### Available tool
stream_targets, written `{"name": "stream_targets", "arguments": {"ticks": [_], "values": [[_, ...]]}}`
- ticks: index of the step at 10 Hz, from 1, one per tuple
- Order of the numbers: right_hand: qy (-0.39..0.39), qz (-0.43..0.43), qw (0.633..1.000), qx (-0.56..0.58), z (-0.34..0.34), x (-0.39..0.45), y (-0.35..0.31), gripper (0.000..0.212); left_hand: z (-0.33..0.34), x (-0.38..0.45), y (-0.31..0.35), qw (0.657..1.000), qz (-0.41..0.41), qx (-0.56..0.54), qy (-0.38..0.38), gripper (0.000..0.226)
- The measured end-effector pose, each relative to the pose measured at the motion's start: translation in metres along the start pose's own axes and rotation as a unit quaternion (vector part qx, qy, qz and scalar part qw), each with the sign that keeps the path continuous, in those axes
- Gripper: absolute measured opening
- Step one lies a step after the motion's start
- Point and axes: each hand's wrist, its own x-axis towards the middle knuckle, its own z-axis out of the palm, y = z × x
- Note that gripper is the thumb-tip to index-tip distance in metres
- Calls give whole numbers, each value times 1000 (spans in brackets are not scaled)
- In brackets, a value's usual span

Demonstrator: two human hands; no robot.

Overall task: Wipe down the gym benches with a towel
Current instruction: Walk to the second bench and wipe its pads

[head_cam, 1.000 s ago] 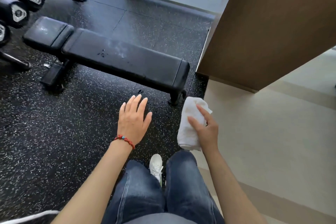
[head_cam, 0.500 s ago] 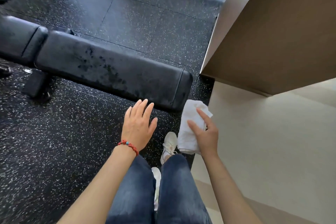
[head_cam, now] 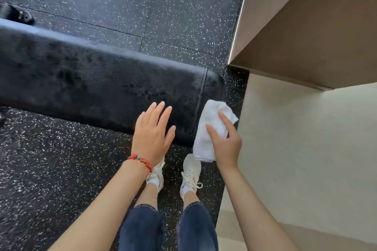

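now right hand (head_cam: 224, 144) grips the white towel (head_cam: 206, 128); left hand (head_cam: 152, 134) hovers, fingers spread.

light: bright, even daylight | shadows: soft | glare: sheen on bench (head_cam: 98, 79) | blur: slight motion | edges: wide-angle bending

Left hand (head_cam: 152, 135) flat, right hand (head_cam: 225, 144) gripping

bench (head_cam: 98, 79): black, pebbled texture
towel (head_cam: 208, 128): white
floor (head_cam: 51, 165): black, white speckles
bracelet (head_cam: 140, 160): red, one turquoise bead
shoes (head_cam: 190, 171): white
jeans (head_cam: 140, 228): dark blue
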Motion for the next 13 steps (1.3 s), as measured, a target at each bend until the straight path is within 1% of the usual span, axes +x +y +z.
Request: {"name": "stream_targets", "arguments": {"ticks": [1, 2, 3, 4, 5, 6, 7, 8, 9, 10, 11, 12, 13], "values": [[19, -6, 999, -26, 24, 22, 28, 45, 37, 18, -21, 999, 20, 28, -8, 50], [60, -102, 979, -168, 43, 31, 48, 44, 68, 29, -38, 998, 17, 66, 7, 51], [131, -206, 919, -311, 54, 40, 52, 46, 91, 31, -49, 995, 12, 90, 30, 51], [142, -212, 904, -344, 58, 77, 34, 49, 102, 31, -53, 994, 13, 90, 57, 51], [115, -174, 913, -352, 63, 123, 9, 48, 108, 31, -55, 993, 15, 87, 76, 51], [122, -183, 912, -347, 67, 138, 7, 46, 111, 32, -58, 992, 18, 94, 87, 51], [184, -266, 862, -390, 63, 99, 26, 39, 111, 31, -58, 992, 15, 88, 87, 52], [142, -383, 777, -480, 50, 43, 64, 30, 110, 32, -56, 992, 15, 88, 84, 51], [100, -365, 768, -517, 43, 27, 83, 20, 110, 31, -57, 992, 15, 88, 84, 51], [117, -324, 815, -466, 49, 48, 65, 33, 112, 31, -58, 992, 14, 87, 88, 52], [133, -283, 863, -396, 60, 82, 33, 38, 114, 31, -58, 991, 13, 90, 97, 52], [115, -209, 897, -371, 70, 107, 16, 45, 114, 31, -58, 991, 12, 91, 101, 52], [114, -193, 910, -348, 67, 100, 21, 46, 111, 30, -56, 992, 8, 83, 97, 52]]}}
